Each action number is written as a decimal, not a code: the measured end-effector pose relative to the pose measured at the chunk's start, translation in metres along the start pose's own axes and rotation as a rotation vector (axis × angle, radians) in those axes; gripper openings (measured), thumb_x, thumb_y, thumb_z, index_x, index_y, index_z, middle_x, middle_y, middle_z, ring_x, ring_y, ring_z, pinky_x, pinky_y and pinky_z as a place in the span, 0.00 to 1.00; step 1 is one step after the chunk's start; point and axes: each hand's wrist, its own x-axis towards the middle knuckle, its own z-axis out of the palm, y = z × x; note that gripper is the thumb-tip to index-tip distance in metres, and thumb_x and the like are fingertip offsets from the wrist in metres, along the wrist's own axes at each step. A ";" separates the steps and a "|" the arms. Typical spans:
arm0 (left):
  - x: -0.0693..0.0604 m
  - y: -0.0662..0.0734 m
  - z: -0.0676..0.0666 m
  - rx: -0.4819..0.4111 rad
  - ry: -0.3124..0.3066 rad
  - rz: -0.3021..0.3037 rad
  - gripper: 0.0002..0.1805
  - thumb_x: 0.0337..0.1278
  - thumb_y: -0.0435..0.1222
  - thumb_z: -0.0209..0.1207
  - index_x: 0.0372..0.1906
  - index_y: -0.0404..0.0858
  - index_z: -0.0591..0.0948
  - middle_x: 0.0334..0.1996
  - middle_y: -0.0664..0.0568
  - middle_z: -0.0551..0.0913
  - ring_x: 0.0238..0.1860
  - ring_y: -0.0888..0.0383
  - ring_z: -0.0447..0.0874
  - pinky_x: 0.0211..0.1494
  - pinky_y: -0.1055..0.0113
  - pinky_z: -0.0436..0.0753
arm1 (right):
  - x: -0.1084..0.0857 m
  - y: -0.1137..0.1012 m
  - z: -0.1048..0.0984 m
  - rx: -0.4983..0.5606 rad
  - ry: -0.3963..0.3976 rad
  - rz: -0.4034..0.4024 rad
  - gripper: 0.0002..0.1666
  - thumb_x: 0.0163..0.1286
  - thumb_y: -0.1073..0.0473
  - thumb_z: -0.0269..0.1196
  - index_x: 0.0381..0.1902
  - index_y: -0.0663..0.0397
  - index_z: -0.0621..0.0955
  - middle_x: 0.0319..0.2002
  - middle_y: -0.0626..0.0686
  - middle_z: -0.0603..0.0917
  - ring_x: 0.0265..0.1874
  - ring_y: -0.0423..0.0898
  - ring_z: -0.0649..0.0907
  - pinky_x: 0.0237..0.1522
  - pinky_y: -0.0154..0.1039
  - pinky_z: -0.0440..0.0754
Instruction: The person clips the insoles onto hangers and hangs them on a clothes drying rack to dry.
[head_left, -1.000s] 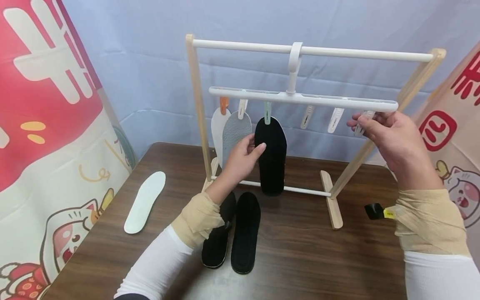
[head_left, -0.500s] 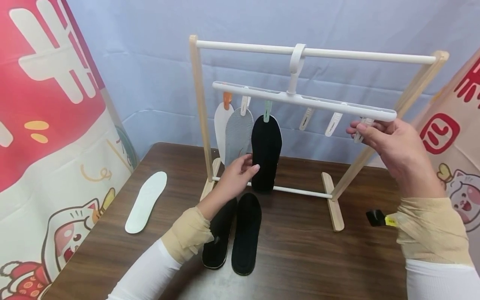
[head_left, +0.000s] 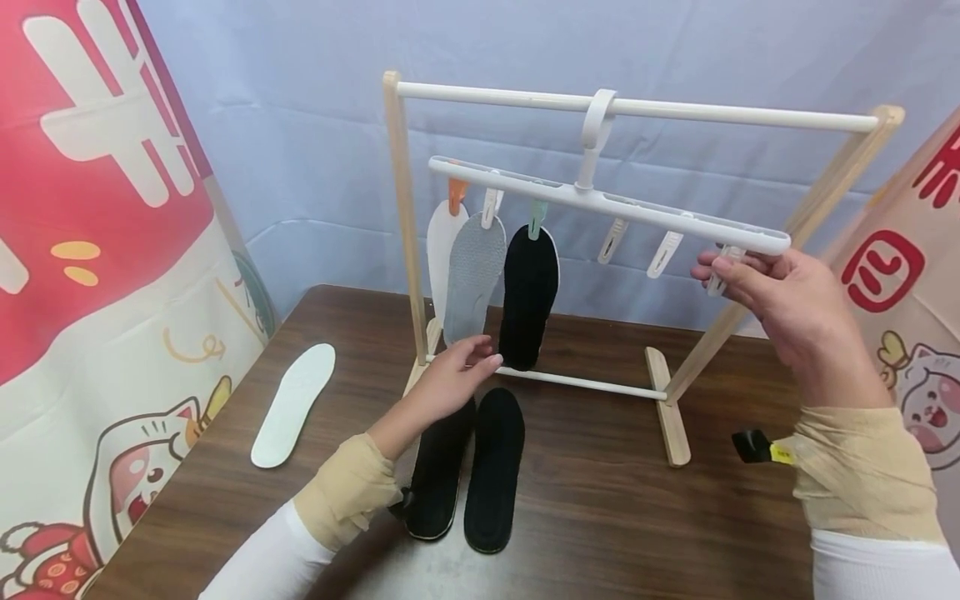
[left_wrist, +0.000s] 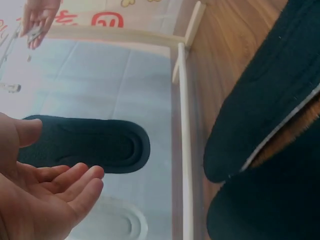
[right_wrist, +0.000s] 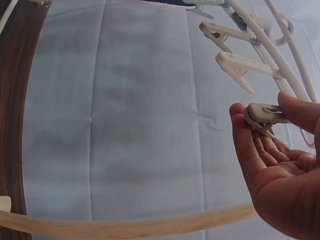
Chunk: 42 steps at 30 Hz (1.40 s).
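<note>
Here: left hand (head_left: 452, 377) loose-fingered, holding nothing, nearer black insoles (head_left: 495, 471) in front of hanger (head_left: 675, 217), long axes toward it; right hand (head_left: 795, 304) pinches end clip (right_wrist: 262, 113).

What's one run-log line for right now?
left grip: relaxed near hanging black insole | right grip: pinches rightmost clip | clipped: hanging white insole, gray insole | table: unclipped white insole, two black insoles

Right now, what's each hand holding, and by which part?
Right hand: the pale, narrow plastic clip at the right end of the white plastic hanger bar, pinched near its upper, bar-side end. Left hand: nothing.
</note>
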 end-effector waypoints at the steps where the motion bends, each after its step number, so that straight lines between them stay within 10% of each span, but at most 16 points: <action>1: -0.002 -0.002 -0.002 0.003 0.003 0.000 0.30 0.76 0.46 0.55 0.72 0.33 0.69 0.64 0.42 0.78 0.64 0.46 0.77 0.65 0.51 0.77 | -0.001 0.000 0.000 -0.007 0.000 -0.003 0.13 0.69 0.67 0.66 0.51 0.55 0.83 0.41 0.50 0.91 0.41 0.41 0.90 0.47 0.26 0.82; 42: -0.081 -0.098 -0.099 0.387 0.283 -0.154 0.33 0.74 0.48 0.56 0.70 0.27 0.68 0.68 0.29 0.70 0.70 0.33 0.65 0.71 0.39 0.64 | -0.011 0.016 0.012 -0.056 0.019 -0.095 0.11 0.70 0.70 0.64 0.48 0.59 0.87 0.35 0.49 0.91 0.38 0.40 0.90 0.44 0.27 0.79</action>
